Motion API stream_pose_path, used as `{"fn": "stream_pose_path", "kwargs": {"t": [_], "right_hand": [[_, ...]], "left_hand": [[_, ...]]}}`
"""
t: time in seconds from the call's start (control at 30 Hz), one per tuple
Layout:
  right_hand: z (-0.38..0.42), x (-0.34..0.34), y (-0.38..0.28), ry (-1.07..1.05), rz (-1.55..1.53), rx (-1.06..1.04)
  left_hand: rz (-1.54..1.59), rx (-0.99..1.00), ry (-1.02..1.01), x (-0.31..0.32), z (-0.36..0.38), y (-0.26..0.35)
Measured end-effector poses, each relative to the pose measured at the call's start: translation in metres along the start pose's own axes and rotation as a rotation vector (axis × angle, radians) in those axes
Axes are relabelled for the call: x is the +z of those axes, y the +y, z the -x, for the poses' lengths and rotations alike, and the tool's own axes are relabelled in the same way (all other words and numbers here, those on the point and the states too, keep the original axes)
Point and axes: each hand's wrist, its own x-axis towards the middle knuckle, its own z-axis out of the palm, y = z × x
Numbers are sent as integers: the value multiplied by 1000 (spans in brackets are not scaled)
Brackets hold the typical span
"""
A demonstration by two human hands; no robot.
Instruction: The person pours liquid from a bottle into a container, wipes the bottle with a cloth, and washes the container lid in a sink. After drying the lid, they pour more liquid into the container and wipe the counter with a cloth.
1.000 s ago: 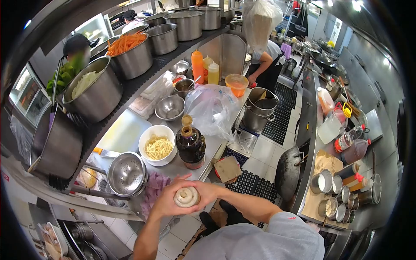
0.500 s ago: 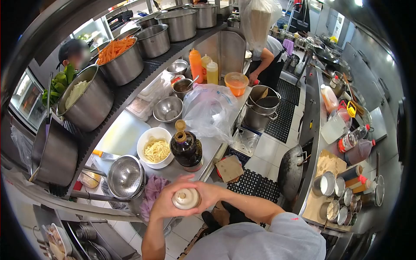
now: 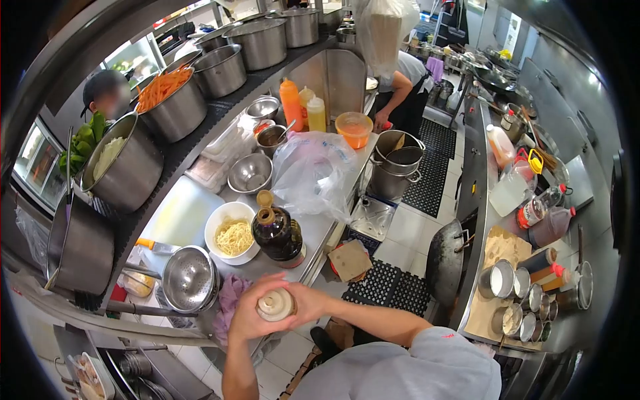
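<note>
Both hands are wrapped round a squeeze bottle with a cream-coloured cap (image 3: 275,305), seen from above. My left hand (image 3: 247,313) grips its left side and my right hand (image 3: 308,301) its right side. Just beyond them stands a large dark bottle (image 3: 279,235) with its neck open and a gold cap tilted back. A white bowl (image 3: 212,230) holding pale noodles (image 3: 233,237) is to its left. The purple cloth (image 3: 230,303) lies beside my left hand, near a steel colander (image 3: 189,279).
A plastic bag (image 3: 310,173), metal bowl (image 3: 250,173) and sauce bottles (image 3: 291,105) lie farther along the counter. Large pots (image 3: 127,153) line the raised shelf at left. A co-worker's arm (image 3: 395,100) shows beyond the floor pots (image 3: 397,163). Another person (image 3: 107,93) stands behind the shelf.
The view has shifted slightly, so the counter items appear a little farther left. Both hands still hold the bottle. The person behind the shelf has changed head position.
</note>
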Motion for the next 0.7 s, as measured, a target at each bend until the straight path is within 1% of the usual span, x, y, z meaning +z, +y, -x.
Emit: {"fn": "stream_pose_path", "kwargs": {"t": [0.03,0.07,0.1,0.13,0.2,0.23,0.3,0.33,0.4,0.43,0.47,0.53,0.57,0.6,0.63,0.67,0.7], "right_hand": [[-1,5,2,7,4,-1],[-3,14,6,198,54,-24],[-4,20,8,389,102,-47],[-4,23,13,393,100,-44],[-8,22,23,473,311,-81],[-8,15,18,477,317,-91],[2,1,3,178,91,-17],[2,-3,-2,179,88,-16],[4,1,-10,-179,42,-77],[3,2,-8,-176,-29,-37],[3,2,-7,-180,-22,-44],[4,6,-5,71,39,-35],[3,9,-6,72,35,-34],[1,12,-10,157,48,-43],[-1,11,-13,244,64,-55],[-5,0,-13,240,75,-60],[-4,-5,-11,163,88,-88]], "left_hand": [[-48,-51,208,10,1,2],[-96,-107,414,21,3,4],[-122,-209,585,36,0,5],[-122,-212,580,48,-2,7],[-289,-252,853,61,-5,8],[-291,-239,854,51,-3,12],[-224,-82,335,21,14,24],[-225,-86,334,10,14,21],[80,-69,-53,-2,16,12],[111,-95,-16,0,18,3],[105,-87,-12,4,19,0],[21,-111,272,18,18,2],[-14,-249,466,31,15,11],[-14,-255,464,40,16,12],[-58,-223,567,48,17,10],[-100,-179,679,51,11,6],[-98,-180,679,40,10,9]]}}
